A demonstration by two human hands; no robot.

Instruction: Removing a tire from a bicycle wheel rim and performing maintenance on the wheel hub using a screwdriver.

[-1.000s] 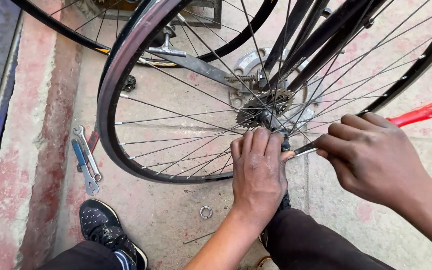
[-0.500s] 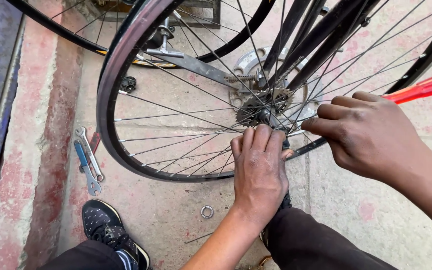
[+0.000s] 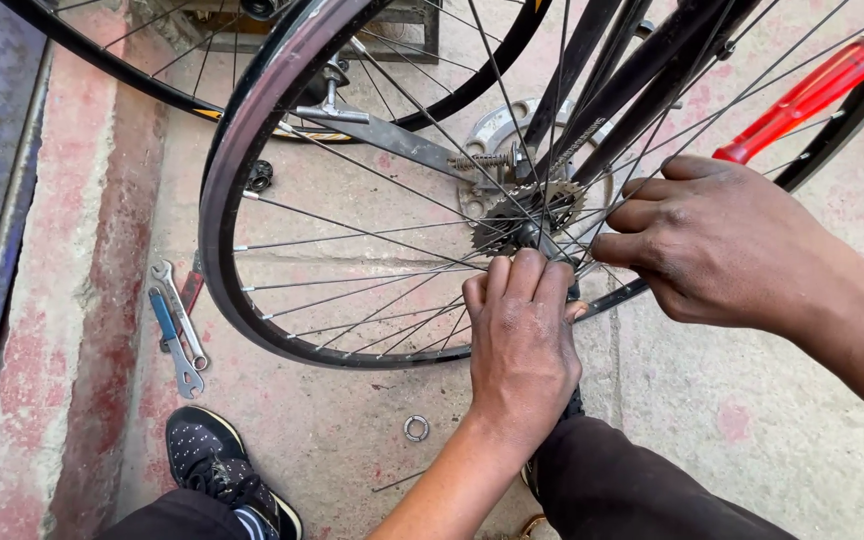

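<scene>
Down at the hub of the bicycle wheel (image 3: pixel 237 150), both hands are working close together. Left hand (image 3: pixel 522 345) comes up from the bottom edge, fingers bunched tight side by side, tips curled against the axle just below the sprocket (image 3: pixel 524 212). What those tips grip is hidden behind the knuckles, so whether they pinch a nut or only press on it, I cannot tell. Right hand (image 3: pixel 727 245) reaches in from the right, fingers pressed together and folded toward the same spot; its fingertips meet the spokes near the hub, and anything held inside is covered by the hand itself. Its forearm runs off the right edge.

Sprocket and axle sit at the wheel's middle, partly screened by crossing spokes and dark frame tubes. The wheel's upper rim is cut off by the top edge, and a second wheel behind it shows only in part. A red handle (image 3: pixel 802 100) pokes out past the right hand beyond the spokes; its working end is hidden. Two wrenches (image 3: pixel 177 325) lie on the concrete left of the rim, a small metal ring (image 3: pixel 415 428) lies near the left wrist, and a black shoe (image 3: pixel 214 460) sits at the bottom.
</scene>
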